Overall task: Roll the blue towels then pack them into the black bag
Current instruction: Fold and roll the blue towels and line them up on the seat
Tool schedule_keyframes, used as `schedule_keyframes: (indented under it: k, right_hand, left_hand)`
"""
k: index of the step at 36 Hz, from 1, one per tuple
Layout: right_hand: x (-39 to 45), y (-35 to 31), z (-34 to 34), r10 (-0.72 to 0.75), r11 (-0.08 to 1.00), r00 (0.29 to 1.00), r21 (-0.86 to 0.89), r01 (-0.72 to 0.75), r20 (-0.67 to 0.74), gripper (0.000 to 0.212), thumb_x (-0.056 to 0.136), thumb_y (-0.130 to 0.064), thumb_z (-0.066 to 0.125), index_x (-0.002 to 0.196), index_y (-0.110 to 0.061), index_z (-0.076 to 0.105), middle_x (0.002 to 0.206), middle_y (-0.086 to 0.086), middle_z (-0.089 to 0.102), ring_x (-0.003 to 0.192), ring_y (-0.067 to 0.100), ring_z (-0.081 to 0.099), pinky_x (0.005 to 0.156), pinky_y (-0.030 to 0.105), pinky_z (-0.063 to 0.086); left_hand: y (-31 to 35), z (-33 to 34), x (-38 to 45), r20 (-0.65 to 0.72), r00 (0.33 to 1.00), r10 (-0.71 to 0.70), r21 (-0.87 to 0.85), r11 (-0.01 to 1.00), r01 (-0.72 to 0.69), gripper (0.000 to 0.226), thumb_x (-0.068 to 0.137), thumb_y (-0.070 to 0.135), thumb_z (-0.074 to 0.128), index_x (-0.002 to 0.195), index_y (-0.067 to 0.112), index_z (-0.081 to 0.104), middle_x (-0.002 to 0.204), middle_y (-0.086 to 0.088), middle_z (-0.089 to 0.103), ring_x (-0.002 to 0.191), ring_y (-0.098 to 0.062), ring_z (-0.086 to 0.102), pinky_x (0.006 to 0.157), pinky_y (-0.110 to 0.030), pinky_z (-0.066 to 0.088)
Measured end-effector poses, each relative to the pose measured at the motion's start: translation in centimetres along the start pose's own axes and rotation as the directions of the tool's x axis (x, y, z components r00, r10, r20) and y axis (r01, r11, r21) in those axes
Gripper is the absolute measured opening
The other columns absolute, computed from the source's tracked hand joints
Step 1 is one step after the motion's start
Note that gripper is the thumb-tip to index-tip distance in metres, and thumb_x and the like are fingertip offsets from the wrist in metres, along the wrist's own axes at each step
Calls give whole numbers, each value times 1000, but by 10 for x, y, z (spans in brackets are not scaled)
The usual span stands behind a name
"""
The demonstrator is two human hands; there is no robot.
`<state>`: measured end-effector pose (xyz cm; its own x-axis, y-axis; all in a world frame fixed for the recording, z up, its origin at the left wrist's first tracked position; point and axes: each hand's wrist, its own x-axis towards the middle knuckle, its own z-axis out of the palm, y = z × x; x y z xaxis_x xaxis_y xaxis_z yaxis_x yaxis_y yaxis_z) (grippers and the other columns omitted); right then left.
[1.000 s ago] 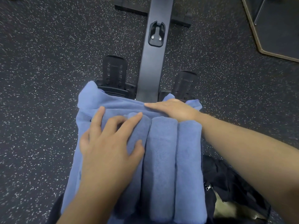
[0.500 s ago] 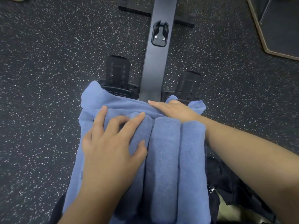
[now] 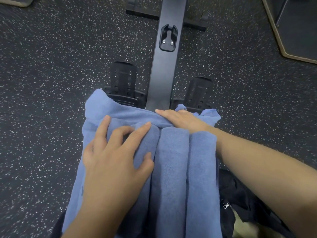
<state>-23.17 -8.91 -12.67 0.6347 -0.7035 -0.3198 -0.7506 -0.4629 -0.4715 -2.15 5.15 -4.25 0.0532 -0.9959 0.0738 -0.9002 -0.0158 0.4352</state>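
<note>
Step in hand: you look to be rolling the third blue towel [image 3: 130, 134] — two finished rolls [image 3: 187, 169] already lie side by side to its right, touching each other.
How to do it well: keep the roll tight and even along its length; press down as you turn it so the loose flat layer [image 3: 96, 107] on the left feeds in without bunching, and keep the far end square with the other rolls.
Left hand [image 3: 116, 157]: it lies across the part-made roll, fingers spread and slightly bent, thumb tucked into the seam beside the middle roll — pressing, not clenching.
Right hand [image 3: 181, 118]: flat, fingers straight, palm down on the far edge of the towels, pinning it.
Black bag [image 3: 240, 194]: at lower right, beneath your right forearm, just beside the rolls; whether it is open you cannot tell.
Surroundings: speckled floor [image 3: 42, 74] and a dark machine rail [image 3: 164, 69] ahead.
</note>
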Motion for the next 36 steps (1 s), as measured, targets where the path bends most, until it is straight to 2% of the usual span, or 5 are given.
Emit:
schedule_keyframes:
  k: [3,6,9,31,36]
  right_hand:
    - [0,2,1,-16,1000,996,-22,15,-84,72,88,-46,49,148,-43,10,143,-6,40,119,30,46,103,46,33]
    - [4,2,-5,-38,996,971,-92,17,-236,81,81,-8,61,150,-28,23,140,3,46,111,37,50,97,44,37]
    - [12,-6,-20,-81,985,924,-174,16,-374,85,68,8,63,146,-13,35,131,15,53,98,43,57,89,49,43]
    - [37,-77,-89,-116,973,782,-229,-35,-612,82,63,6,72,139,-8,45,120,16,57,77,37,58,75,41,42]
    - [32,-98,-109,-83,979,746,-195,-64,-661,81,67,2,71,142,-11,42,124,13,53,95,34,58,85,43,41]
  left_hand:
    - [1,0,0,-1,1000,-3,11,1000,3,55,74,50,50,129,44,52,116,15,55,139,-27,26,91,-54,37]
    - [2,0,1,-7,1000,3,24,1000,-3,55,74,50,50,128,44,52,116,14,57,138,-28,28,91,-54,38]
    - [1,1,1,-27,999,18,37,999,-17,55,74,50,49,128,43,54,115,12,58,136,-29,30,89,-55,40]
    - [-2,1,2,-45,997,61,-34,997,-62,49,77,52,43,125,45,48,114,13,61,135,-34,37,85,-54,43]
    - [-8,0,2,13,999,50,-79,996,-49,48,78,55,41,125,45,49,122,13,60,138,-31,31,91,-59,40]
